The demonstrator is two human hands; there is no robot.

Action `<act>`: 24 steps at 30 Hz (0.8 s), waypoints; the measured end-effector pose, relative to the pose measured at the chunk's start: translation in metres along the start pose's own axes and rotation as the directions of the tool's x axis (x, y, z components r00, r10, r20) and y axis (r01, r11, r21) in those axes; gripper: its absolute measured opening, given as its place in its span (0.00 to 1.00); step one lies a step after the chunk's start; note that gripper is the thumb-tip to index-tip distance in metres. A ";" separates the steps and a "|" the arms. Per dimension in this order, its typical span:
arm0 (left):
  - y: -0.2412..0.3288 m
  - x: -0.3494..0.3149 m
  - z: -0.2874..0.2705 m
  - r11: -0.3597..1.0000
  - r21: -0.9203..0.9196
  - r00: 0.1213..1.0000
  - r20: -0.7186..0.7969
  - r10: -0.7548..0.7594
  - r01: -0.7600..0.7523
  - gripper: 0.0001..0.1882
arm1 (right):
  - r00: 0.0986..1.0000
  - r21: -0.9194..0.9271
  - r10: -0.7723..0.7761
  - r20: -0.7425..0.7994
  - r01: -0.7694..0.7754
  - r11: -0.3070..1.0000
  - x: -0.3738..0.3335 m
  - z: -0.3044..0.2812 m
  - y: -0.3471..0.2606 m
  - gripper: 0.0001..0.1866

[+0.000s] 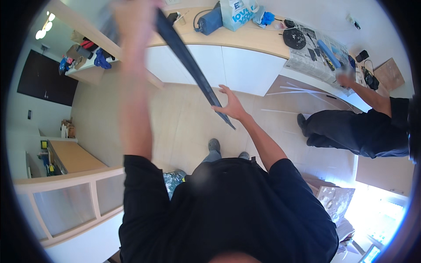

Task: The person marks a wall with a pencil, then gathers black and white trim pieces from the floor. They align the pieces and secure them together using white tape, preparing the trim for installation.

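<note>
A long, limp-looking black strip (pixel 188 61), wide at the top and tapering to a point, runs slantwise down in front of me. My left hand (pixel 133 17) is raised high at its upper end, smeared by motion, and seems to grip it there. Behind that hand is a blurred greyish patch that I cannot make out. My right hand (pixel 232 105) is by the strip's lower end, fingers spread and thumb against or just beside it. The narrow tip hangs free below the thumb.
Ahead stands a wood-topped counter (pixel 272 43) with white cabinet doors, a blue bag (pixel 209 22) and a white-and-blue carrier bag (pixel 237 15). To the right, a co-worker (pixel 351 129) reaches over newspaper (pixel 307 65) with tools. White strips (pixel 294 90) lie below. A framed partition (pixel 66 206) is at left.
</note>
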State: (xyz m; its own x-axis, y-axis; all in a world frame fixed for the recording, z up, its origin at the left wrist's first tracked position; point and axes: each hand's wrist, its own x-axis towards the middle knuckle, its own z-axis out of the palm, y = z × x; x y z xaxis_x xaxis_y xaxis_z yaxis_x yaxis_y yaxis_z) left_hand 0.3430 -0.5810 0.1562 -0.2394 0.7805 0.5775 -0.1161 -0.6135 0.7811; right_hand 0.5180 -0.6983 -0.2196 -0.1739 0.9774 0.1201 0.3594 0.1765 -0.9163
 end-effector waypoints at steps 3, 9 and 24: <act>0.071 0.119 -0.074 0.980 0.199 0.994 -0.098 0.039 -0.019 0.17 | 1.000 -0.077 -0.008 0.016 0.009 0.997 -0.014 0.014 0.012 0.51; 0.138 0.269 -0.262 0.937 -0.182 0.950 0.154 -0.272 0.298 0.16 | 0.996 -0.132 0.080 -0.044 -0.086 0.988 -0.006 0.053 0.009 0.31; -0.058 0.004 -0.389 0.587 -0.709 0.910 0.204 -0.360 0.391 0.32 | 0.909 -0.233 0.282 0.306 -0.216 0.948 -0.054 0.028 -0.139 0.20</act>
State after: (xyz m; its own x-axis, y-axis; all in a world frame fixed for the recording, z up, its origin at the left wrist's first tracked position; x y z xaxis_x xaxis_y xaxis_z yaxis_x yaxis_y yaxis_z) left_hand -0.0259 -0.5885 0.0208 0.0207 0.9559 0.2929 -0.8453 -0.1397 0.5157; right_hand 0.4521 -0.7787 -0.1093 -0.3370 0.9031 -0.2662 0.5923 -0.0164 -0.8055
